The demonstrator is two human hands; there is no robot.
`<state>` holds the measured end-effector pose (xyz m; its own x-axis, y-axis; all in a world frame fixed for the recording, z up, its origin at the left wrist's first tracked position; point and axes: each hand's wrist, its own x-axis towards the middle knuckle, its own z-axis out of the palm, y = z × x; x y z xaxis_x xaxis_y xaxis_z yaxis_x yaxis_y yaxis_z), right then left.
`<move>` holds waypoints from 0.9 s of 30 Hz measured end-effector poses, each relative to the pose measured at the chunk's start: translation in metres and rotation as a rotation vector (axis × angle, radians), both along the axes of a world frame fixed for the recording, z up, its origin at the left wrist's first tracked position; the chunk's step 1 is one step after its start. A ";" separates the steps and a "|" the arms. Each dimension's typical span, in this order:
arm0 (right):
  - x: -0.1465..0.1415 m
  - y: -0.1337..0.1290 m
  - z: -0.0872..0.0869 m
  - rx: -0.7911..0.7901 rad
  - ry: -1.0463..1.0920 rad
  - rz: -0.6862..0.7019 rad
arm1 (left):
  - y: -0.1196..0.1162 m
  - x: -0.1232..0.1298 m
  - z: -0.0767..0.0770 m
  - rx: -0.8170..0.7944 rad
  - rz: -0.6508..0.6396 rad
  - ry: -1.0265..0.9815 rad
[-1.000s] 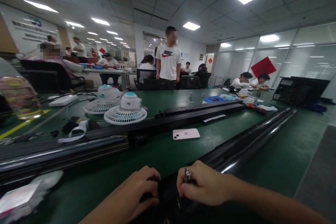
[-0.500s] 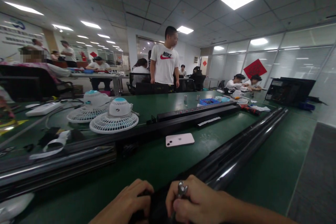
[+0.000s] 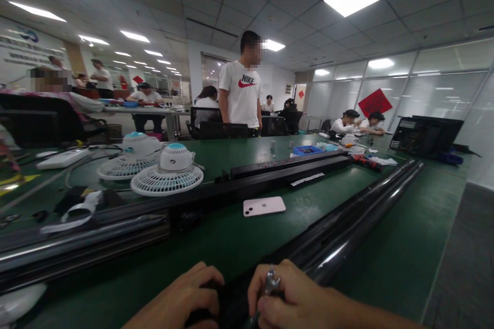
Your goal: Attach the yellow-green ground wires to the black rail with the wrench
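Note:
At the bottom centre, my right hand point(image 3: 287, 293) is closed round a small silver wrench point(image 3: 271, 280), whose open jaw points up. Beneath it lies the near end of a long black bar point(image 3: 339, 247) that runs away to the right. My left hand point(image 3: 193, 293) is to the left of it, fingers curled against the bar's dark near end; whether it grips something is hidden. A pink phone point(image 3: 264, 206) lies face down on the green table point(image 3: 216, 247) beyond both hands.
Two white fans point(image 3: 167, 175) stand at the left, behind more black bars point(image 3: 77, 247). Farther off are a blue tray point(image 3: 307, 150), a red and black tool point(image 3: 368, 163) and a black monitor point(image 3: 425, 135). A person point(image 3: 241, 92) stands across the table.
The wrench in my right hand has tilted and shifted slightly right. My left hand has moved a little left. The standing person has shifted slightly.

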<state>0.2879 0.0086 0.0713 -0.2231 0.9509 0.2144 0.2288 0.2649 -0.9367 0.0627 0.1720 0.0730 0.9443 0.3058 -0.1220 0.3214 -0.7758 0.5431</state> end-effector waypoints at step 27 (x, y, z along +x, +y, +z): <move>-0.001 -0.005 -0.008 0.026 0.025 -0.010 | -0.012 -0.002 0.010 0.020 0.001 0.008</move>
